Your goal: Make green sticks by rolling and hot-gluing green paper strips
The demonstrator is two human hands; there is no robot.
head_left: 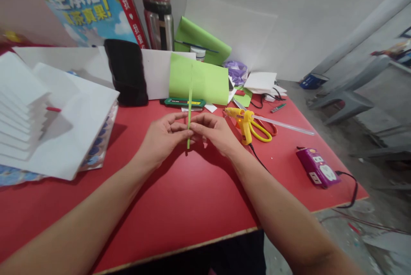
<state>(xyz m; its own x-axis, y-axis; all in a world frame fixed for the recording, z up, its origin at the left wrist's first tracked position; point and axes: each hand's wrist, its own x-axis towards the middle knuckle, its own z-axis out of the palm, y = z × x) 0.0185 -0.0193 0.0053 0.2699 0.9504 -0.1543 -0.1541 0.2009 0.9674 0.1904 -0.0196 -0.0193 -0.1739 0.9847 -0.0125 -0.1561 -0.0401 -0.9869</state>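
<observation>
Between my two hands stands a thin strip of green paper (189,108), held nearly upright over the red table (192,198). My left hand (165,136) pinches its lower part between thumb and fingers. From the other side my right hand (213,131) grips the same strip, thumb tip close to the left thumb. Just behind the fingers lies a green box cutter (184,102), in front of a larger sheet of green paper (205,78). To the right of my right hand rests a yellow glue gun (244,121) with a clear glue stick in its back.
Scissors (261,131) lie beside the glue gun. A purple extension socket (317,168) sits near the right edge. Stacked white folded card (61,138) fills the left. A black phone (126,72) and a steel flask (158,14) stand at the back, near purple plastic (236,72).
</observation>
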